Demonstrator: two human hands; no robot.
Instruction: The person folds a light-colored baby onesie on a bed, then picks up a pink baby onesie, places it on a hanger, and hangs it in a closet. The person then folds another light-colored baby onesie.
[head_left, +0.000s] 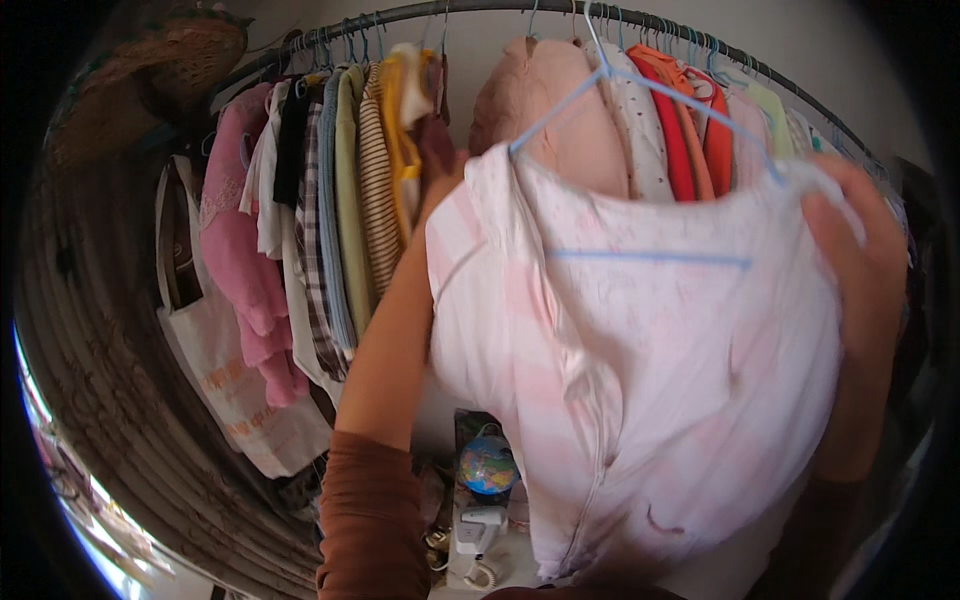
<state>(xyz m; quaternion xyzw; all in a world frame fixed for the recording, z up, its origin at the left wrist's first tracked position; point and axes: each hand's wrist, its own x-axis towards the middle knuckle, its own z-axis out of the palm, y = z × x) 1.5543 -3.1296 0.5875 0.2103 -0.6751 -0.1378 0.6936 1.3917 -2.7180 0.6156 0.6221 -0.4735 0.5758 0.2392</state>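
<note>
A pale pink-and-white zip-front garment spreads across the middle, on a light blue plastic hanger. My right hand grips its right shoulder at the hanger's end, slightly blurred. The hanger's hook overlaps the rail; I cannot tell whether it hangs there. My left hand reaches up behind the garment's left shoulder, beside a maroon cloth among the hung clothes. Its fingers are mostly hidden, so their grip does not show. The zip runs down the front, with the neck opening wide.
A curved dark rail carries several clothes, including a pink fluffy outfit and a peach padded garment. A white tote bag hangs left, near a brown curtain. Below are a small globe and a white hair dryer.
</note>
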